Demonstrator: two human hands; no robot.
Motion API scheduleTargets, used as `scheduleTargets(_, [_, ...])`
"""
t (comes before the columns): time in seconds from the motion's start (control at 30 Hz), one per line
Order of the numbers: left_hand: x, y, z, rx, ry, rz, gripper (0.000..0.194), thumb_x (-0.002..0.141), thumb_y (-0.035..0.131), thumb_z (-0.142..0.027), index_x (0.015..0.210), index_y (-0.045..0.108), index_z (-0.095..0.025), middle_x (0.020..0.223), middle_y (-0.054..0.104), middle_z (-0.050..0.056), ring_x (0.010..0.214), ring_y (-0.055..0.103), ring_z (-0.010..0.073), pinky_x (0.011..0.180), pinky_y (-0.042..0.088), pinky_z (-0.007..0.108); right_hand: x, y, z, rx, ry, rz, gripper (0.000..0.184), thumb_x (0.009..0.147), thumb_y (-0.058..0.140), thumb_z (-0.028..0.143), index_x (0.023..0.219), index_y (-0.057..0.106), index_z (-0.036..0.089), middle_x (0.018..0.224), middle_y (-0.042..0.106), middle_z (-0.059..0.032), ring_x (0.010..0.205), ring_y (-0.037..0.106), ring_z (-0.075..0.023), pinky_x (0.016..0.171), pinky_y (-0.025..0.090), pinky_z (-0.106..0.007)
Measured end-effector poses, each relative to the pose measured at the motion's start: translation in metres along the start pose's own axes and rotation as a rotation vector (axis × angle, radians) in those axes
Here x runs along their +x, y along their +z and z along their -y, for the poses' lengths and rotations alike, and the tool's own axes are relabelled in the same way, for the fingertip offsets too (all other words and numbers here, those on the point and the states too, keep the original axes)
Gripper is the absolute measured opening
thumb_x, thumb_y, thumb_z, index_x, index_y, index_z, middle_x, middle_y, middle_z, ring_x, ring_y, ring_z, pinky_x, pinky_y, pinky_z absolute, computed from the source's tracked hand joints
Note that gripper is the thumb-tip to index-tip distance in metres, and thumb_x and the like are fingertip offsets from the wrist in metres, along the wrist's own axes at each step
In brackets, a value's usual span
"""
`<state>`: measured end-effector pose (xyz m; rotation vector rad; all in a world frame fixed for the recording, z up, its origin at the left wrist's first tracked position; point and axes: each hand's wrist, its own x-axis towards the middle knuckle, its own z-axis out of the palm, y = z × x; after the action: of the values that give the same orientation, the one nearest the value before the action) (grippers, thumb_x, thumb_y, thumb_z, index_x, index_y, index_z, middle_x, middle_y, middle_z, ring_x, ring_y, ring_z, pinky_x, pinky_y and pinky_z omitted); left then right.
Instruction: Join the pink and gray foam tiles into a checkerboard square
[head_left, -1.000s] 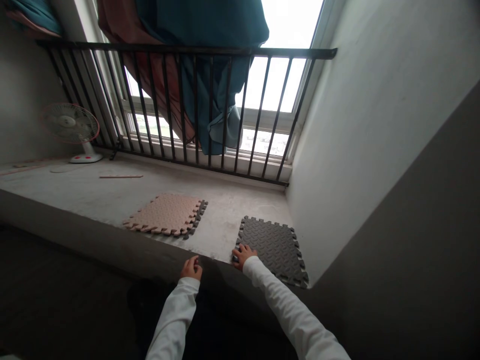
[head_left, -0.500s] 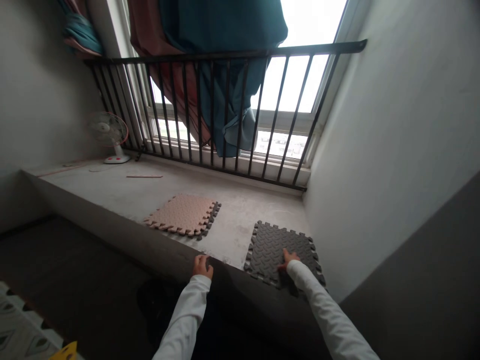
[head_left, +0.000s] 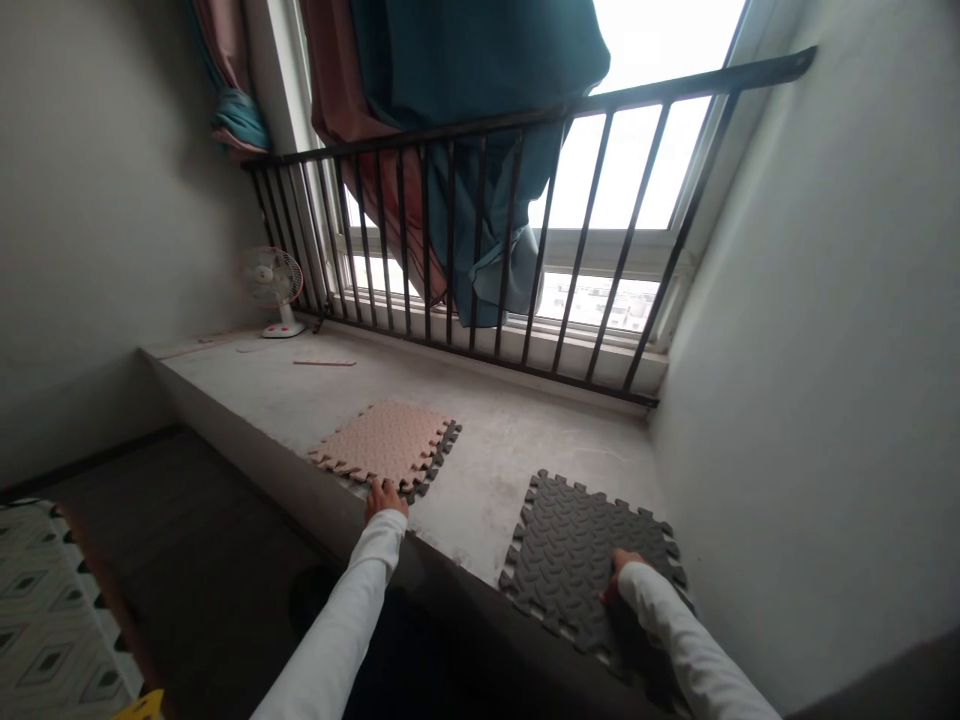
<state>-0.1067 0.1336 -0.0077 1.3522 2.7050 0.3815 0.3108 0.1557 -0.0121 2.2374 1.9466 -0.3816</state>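
Observation:
Two interlocking foam mat piles lie on a pale ledge [head_left: 480, 455]. My left hand [head_left: 386, 497] is at the near edge of the pink foam mat [head_left: 390, 437], its bent fingertips touching the toothed border. Dark grey teeth of a foam mat [head_left: 442, 455] stick out from under the pink one. My right hand [head_left: 624, 572] rests on the dark grey foam mat [head_left: 574, 540] at the right, fingers loosely bent against its ridged top and partly hidden by the wrist. No gap or lift shows under that mat.
A black railing [head_left: 480, 350] runs along the back before a window with a teal curtain [head_left: 480, 60]. A small fan [head_left: 277, 290] and a thin strip [head_left: 324, 363] are on the ledge's left part. A white wall [head_left: 810, 350] closes the right side.
My left hand has moved forward and left from the ledge's edge to the pink mat. My right hand stays on the grey mat, its fingers less spread. The view has shifted.

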Motion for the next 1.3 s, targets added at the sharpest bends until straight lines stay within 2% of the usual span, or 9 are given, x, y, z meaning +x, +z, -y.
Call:
scheduleTargets(0.1, [0.017, -0.003, 0.002, 0.024, 0.037, 0.059, 0.028, 0.075, 0.043, -0.023, 0.099, 0.054, -0.012, 0.111, 0.051, 0.016, 0.103, 0.047, 0.0262, 0.081, 0.038, 0.034, -0.003, -0.007, 0.003, -0.052, 0.026, 0.158, 0.052, 0.037, 0.074, 0.029, 0.088, 0.062, 0.024, 0.105, 0.06, -0.0104, 0.095, 0.056, -0.0286, 0.076, 0.046, -0.039])
scheduleTargets(0.33, [0.037, -0.005, 0.007, 0.067, 0.105, 0.105, 0.02, 0.074, 0.047, -0.022, 0.09, 0.056, -0.013, 0.094, 0.061, 0.011, 0.09, 0.055, 0.019, 0.071, 0.039, 0.025, -0.009, -0.016, 0.01, -0.102, 0.007, 0.143, 0.057, 0.034, 0.076, 0.033, 0.088, 0.062, 0.023, 0.101, 0.063, -0.0102, 0.101, 0.052, -0.0309, 0.085, 0.04, -0.042])
scheduleTargets(0.47, [0.029, -0.01, -0.014, 0.038, 0.17, 0.053, 0.025, 0.076, 0.045, -0.024, 0.097, 0.056, -0.016, 0.095, 0.061, 0.008, 0.091, 0.054, 0.0161, 0.075, 0.037, 0.022, -0.017, -0.024, 0.015, -0.143, 0.019, 0.182, 0.065, 0.035, 0.076, 0.036, 0.096, 0.06, 0.019, 0.106, 0.06, -0.012, 0.103, 0.05, -0.031, 0.087, 0.04, -0.04])
scheduleTargets(0.63, [-0.035, -0.005, -0.074, -0.097, 0.286, 0.035, 0.035, 0.076, 0.04, -0.024, 0.106, 0.057, -0.025, 0.092, 0.061, 0.005, 0.088, 0.054, 0.0153, 0.077, 0.038, 0.023, -0.022, -0.032, 0.021, -0.186, 0.047, 0.233, 0.072, 0.037, 0.075, 0.039, 0.104, 0.057, 0.019, 0.112, 0.057, -0.012, 0.106, 0.049, -0.0298, 0.088, 0.04, -0.039])
scheduleTargets(0.8, [-0.136, 0.003, -0.127, -0.16, 0.469, 0.245, 0.04, 0.074, 0.04, -0.027, 0.111, 0.053, -0.033, 0.094, 0.058, 0.003, 0.085, 0.055, 0.0139, 0.073, 0.04, 0.023, -0.02, -0.03, 0.019, -0.197, 0.037, 0.234, 0.073, 0.039, 0.074, 0.041, 0.105, 0.056, 0.017, 0.113, 0.056, -0.013, 0.108, 0.047, -0.0293, 0.089, 0.039, -0.038])
scheduleTargets(0.93, [-0.191, 0.002, -0.147, -0.086, 0.611, 0.444, 0.039, 0.071, 0.041, -0.032, 0.107, 0.053, -0.04, 0.1, 0.055, 0.002, 0.086, 0.056, 0.0154, 0.071, 0.042, 0.026, -0.02, -0.029, 0.017, -0.176, 0.033, 0.222, 0.069, 0.037, 0.075, 0.04, 0.1, 0.058, 0.02, 0.112, 0.057, -0.0122, 0.108, 0.047, -0.0301, 0.089, 0.039, -0.038])
scheduleTargets(1.07, [-0.207, 0.004, -0.151, -0.02, 0.68, 0.553, 0.045, 0.068, 0.043, -0.031, 0.112, 0.047, -0.038, 0.106, 0.053, 0.006, 0.089, 0.057, 0.0212, 0.071, 0.043, 0.034, -0.023, -0.033, 0.019, -0.184, 0.044, 0.241, 0.07, 0.038, 0.075, 0.038, 0.103, 0.057, 0.018, 0.113, 0.056, -0.0128, 0.108, 0.047, -0.0296, 0.09, 0.038, -0.037])
scheduleTargets(1.2, [-0.202, 0.007, -0.155, 0.088, 0.742, 0.598, 0.056, 0.066, 0.048, -0.033, 0.121, 0.04, -0.031, 0.107, 0.055, 0.013, 0.093, 0.056, 0.0276, 0.074, 0.043, 0.041, -0.025, -0.037, 0.022, -0.177, 0.041, 0.248, 0.072, 0.038, 0.075, 0.036, 0.105, 0.056, 0.017, 0.114, 0.055, -0.0142, 0.108, 0.047, -0.0301, 0.089, 0.039, -0.037])
scheduleTargets(1.3, [-0.197, 0.007, -0.161, 0.151, 0.831, 0.61, 0.049, 0.067, 0.05, -0.032, 0.116, 0.045, -0.026, 0.101, 0.059, 0.015, 0.094, 0.056, 0.0292, 0.074, 0.044, 0.042, -0.026, -0.038, 0.023, -0.172, 0.05, 0.246, 0.071, 0.038, 0.076, 0.034, 0.104, 0.056, 0.017, 0.114, 0.055, -0.014, 0.108, 0.047, -0.0304, 0.089, 0.039, -0.038])
